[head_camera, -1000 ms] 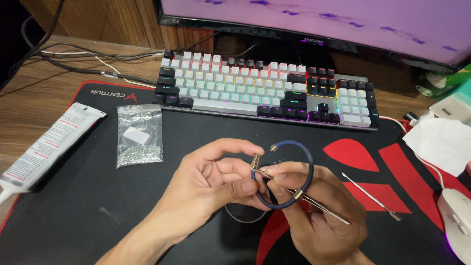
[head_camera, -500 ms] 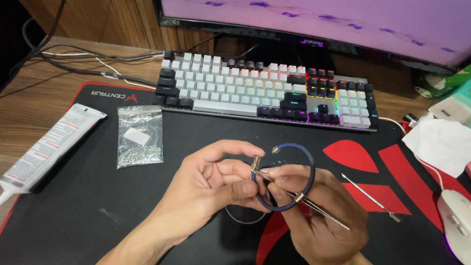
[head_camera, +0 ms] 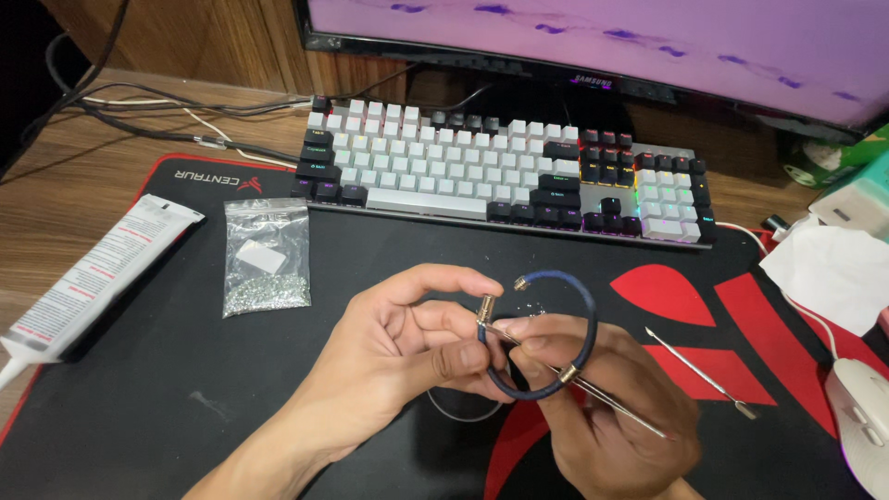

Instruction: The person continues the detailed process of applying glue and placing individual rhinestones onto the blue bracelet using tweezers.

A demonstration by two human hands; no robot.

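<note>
My left hand [head_camera: 398, 356] pinches one metal end cap of a dark blue cord bracelet [head_camera: 579, 347], which curves up and over my right hand. My right hand [head_camera: 611, 398] grips a thin metal pick tool [head_camera: 593, 393] whose tip meets the gold end cap at my left fingertips. The bracelet's other end cap [head_camera: 521, 284] hangs free above the hands. Both hands hover over a black and red desk mat [head_camera: 167, 389]. A thin clear loop of thread [head_camera: 463, 412] lies under the hands.
A clear bag of small shiny stones [head_camera: 266, 259] and a white glue tube [head_camera: 93, 278] lie to the left. A second thin metal tool [head_camera: 701, 372] lies to the right, with a white mouse [head_camera: 859, 421] and tissue [head_camera: 829, 273] beyond. A backlit keyboard [head_camera: 505, 171] sits below a monitor [head_camera: 602, 46].
Both hands hold nearly the same pose. The view has shifted slightly.
</note>
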